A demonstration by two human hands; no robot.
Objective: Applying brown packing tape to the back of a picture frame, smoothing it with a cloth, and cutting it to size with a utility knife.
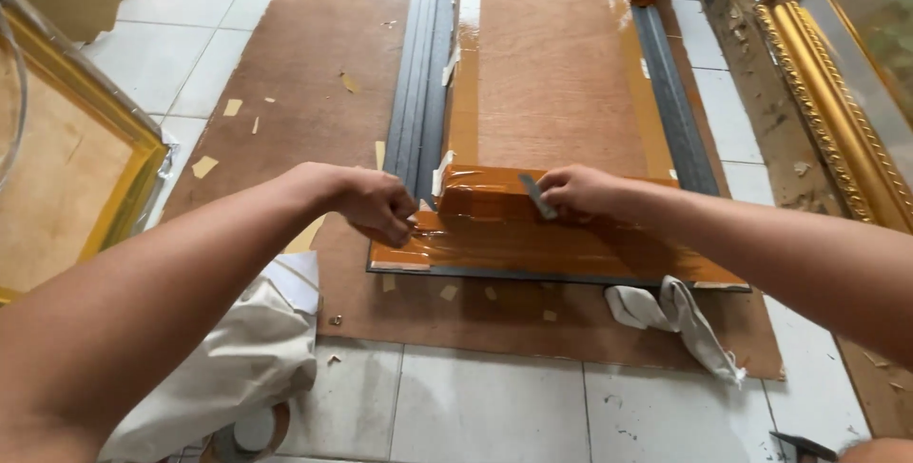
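On the tiled floor (495, 406), seen from a head camera looking down, a large brown board (323, 73) lies flat as a mat. A dark grey picture frame (423, 92) lies face down on it, its back covered by a plywood panel (561, 73). Glossy brown packing tape (495, 235) runs in wide strips along the panel's near edge and up its left and right sides.

2 bare arms reach in from the bottom of the view. The left hand (376, 202) sits at the frame's near-left corner, its fingers pinched closed on the end of the tape strip. The right hand (580, 189) rests on the tape nearer the middle of the near edge, its fingers closed around a small flat grey blade (537, 197) that tilts down against the tape.

A crumpled white cloth (680, 320) lies on the brown board just in front of the frame's near-right corner. A bundle of pale fabric (247, 358) lies near the left forearm, partly on the tiles. Small scraps of tape (204, 166) are scattered over the board and floor. An ornate gold frame (837, 111) leans at the right edge, and another gold frame (124, 187) lies at the left.
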